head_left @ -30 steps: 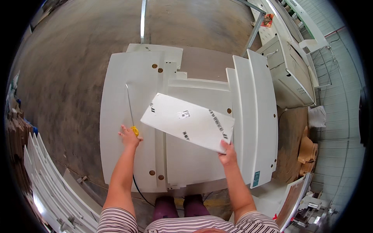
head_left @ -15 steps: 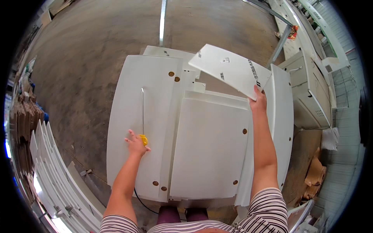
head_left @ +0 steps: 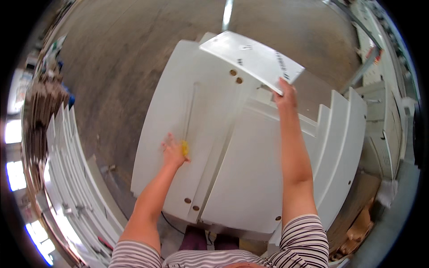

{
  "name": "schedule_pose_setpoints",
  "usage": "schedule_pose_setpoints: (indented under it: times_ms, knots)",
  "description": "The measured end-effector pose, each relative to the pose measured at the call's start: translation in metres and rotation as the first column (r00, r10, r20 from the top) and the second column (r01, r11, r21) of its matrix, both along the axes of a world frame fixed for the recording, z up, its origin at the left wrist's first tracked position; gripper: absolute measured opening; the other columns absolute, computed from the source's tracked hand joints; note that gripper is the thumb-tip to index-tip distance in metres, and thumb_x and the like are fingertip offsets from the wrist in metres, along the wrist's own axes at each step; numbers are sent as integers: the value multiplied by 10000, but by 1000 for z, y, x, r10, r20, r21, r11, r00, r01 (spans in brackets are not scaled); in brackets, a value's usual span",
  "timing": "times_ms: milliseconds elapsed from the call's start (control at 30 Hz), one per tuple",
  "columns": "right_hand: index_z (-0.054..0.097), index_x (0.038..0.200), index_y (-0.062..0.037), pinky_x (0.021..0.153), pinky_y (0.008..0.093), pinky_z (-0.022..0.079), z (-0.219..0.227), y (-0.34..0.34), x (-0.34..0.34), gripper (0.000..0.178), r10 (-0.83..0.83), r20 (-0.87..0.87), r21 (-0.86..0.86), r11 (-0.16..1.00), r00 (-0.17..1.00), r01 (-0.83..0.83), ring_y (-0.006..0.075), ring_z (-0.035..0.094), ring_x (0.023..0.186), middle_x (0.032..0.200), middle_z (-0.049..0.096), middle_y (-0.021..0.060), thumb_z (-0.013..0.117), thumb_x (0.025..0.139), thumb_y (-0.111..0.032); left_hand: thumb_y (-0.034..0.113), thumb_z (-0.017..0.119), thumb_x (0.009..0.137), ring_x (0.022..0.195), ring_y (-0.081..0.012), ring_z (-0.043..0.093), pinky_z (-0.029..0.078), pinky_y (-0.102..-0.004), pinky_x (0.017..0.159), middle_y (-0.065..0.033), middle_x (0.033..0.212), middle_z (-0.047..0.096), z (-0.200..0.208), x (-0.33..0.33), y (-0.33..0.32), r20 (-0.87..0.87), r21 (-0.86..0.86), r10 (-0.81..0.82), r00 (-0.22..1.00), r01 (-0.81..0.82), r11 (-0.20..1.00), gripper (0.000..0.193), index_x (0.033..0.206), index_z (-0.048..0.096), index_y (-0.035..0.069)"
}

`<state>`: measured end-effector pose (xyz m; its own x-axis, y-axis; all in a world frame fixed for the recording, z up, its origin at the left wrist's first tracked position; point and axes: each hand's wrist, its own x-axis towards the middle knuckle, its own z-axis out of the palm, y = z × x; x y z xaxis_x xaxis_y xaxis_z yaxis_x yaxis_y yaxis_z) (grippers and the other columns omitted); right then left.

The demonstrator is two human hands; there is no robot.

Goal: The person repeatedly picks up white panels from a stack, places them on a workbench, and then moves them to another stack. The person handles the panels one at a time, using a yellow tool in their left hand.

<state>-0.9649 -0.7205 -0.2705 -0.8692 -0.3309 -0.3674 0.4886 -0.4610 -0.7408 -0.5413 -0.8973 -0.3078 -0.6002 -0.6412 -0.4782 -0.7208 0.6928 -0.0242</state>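
Observation:
My right hand [head_left: 286, 94] grips a white panel [head_left: 254, 58] by its near right corner, with the thumb over its printed top face. This panel is tilted above the far side of the large white panels. My left hand [head_left: 173, 152] rests over the left white panel [head_left: 165, 102] with its fingers spread, slightly blurred. Against its thumb side lies the yellow handle [head_left: 185, 148] of a tool with a long thin metal rod. The rod points away from me along the panel. A further white panel [head_left: 250, 165] with round holes lies to the right.
Narrow white panels [head_left: 344, 129] are at the right of the stack. More white boards [head_left: 76, 169] stand at the left, near stacked brown sheets [head_left: 53, 102]. Torn cardboard [head_left: 359, 228] is on the floor at right, below a pale cabinet [head_left: 377, 129]. A dark hose [head_left: 172, 224] hangs near my legs.
My view has swung, so the stack sits further right and tilted. My right hand has carried the printed panel left over the stack, away from the right-hand panels. My left hand stays by the yellow handle.

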Motion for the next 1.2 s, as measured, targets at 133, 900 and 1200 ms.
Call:
schedule_pose_setpoints:
  times_ms: [133,900,1200]
  knots:
    - [535,1099,-16,834,372,489,-2,49,66,342,-54,-37,37,998,998,56,194,552,992,1060,573,71,678,789,-46,363,900,473,1248,-580,314,469,-546,916,-219,1527,86,1,0,-9,71,60,47,996,-51,997,916,1270,506,148]
    - [495,1243,-20,811,380,499,245,368,528,636,136,225,408,886,965,-220,245,585,976,1125,581,83,594,629,-153,334,591,899,804,-154,601,478,-315,666,-64,927,644,66,263,72,-121,985,859,498,-45,165,285,978,558,62]
    - [524,1117,-34,790,418,496,226,309,523,465,599,297,97,756,744,-647,245,594,867,975,601,76,514,658,-105,306,631,897,904,-95,567,469,-268,742,2,987,617,244,470,105,117,992,988,100,37,-121,247,1037,592,106]
